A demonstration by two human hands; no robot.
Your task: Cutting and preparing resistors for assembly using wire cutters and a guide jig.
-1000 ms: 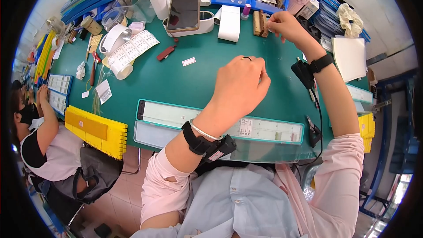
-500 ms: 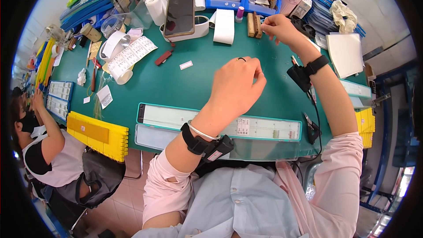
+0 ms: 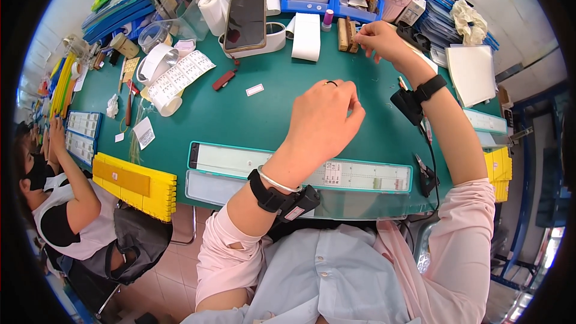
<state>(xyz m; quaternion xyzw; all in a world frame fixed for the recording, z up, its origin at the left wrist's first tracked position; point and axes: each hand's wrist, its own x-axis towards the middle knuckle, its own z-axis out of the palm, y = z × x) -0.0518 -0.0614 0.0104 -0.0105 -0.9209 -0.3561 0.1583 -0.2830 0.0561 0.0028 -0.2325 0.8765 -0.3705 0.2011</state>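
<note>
My left hand hovers over the middle of the green table, its fingers curled together in a pinch. What it holds, if anything, is hidden behind the knuckles. Farther back on the right, my right hand is also pinched, with thumb and forefinger together beside a pair of small wooden blocks. Anything between those fingertips is too small to make out. Below my left hand lies an open, long, flat case with a teal rim, holding a white card with a printed label. A small white label lies left of that hand.
Black-handled snips and a cable lie at right. A phone leans on a white holder, near a paper strip and a purple-capped bottle. Yellow trays stack at left, beside a co-worker.
My left hand has shifted very slightly to the right, still pinched. My right hand stays by the wooden blocks. The co-worker's arm at left has moved a little.
</note>
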